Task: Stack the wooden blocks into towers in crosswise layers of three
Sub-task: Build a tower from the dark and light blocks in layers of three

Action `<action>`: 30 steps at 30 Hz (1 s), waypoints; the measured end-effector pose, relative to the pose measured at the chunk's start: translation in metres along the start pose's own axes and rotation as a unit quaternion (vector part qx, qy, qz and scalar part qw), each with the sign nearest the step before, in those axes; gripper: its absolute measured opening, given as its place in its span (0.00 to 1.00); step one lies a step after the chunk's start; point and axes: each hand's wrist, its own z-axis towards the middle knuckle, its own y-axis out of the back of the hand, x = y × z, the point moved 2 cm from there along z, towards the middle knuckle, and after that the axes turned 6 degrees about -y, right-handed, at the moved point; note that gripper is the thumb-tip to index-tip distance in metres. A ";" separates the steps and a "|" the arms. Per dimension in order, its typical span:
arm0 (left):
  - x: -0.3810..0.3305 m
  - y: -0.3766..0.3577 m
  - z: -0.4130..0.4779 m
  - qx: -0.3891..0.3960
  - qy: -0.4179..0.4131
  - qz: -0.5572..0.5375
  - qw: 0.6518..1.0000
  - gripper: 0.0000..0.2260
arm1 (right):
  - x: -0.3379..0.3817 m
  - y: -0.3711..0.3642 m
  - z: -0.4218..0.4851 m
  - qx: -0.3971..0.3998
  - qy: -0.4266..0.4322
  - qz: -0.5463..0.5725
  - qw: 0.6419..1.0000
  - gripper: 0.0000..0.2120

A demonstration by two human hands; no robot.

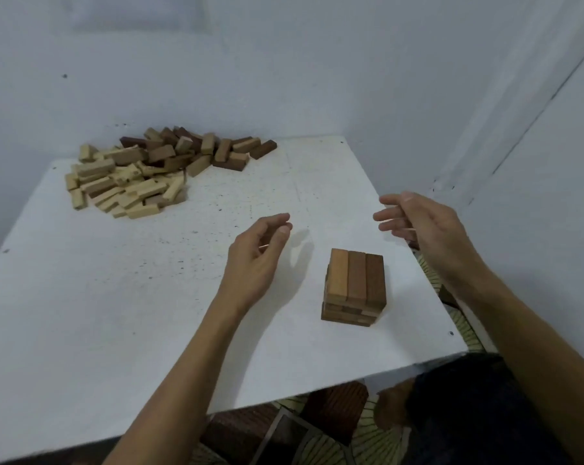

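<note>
A short tower (354, 286) of brown wooden blocks stands near the table's right edge, its top layer made of three blocks side by side. A loose pile of wooden blocks (149, 171), light and dark, lies at the far left corner. My left hand (257, 253) hovers to the left of the tower, fingers loosely curled, holding nothing. Beyond and to the right of the tower, my right hand (421, 226) hangs in the air with relaxed fingers and is also empty. Neither hand touches the tower.
The white table (116, 313) is speckled with small dark marks. White walls close in behind and on the right. Below the near edge I see a patterned floor and a dark-clothed knee (468, 407).
</note>
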 end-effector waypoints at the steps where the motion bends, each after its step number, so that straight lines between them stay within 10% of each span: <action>1: 0.000 0.007 0.010 -0.006 -0.009 0.016 1.000 0.12 | 0.009 -0.003 0.012 0.020 0.017 -0.029 0.999 0.17; 10: 0.030 0.066 0.117 -0.025 -0.077 0.279 0.957 0.13 | 0.059 -0.086 0.132 0.129 0.141 -0.178 0.965 0.14; 20: 0.084 0.075 0.202 0.037 -0.149 0.605 0.781 0.22 | 0.036 -0.175 0.251 0.171 0.265 -0.384 0.868 0.21; 30: 0.107 0.082 0.213 0.032 -0.207 0.590 0.780 0.15 | 0.026 -0.180 0.250 0.118 0.315 -0.448 0.828 0.24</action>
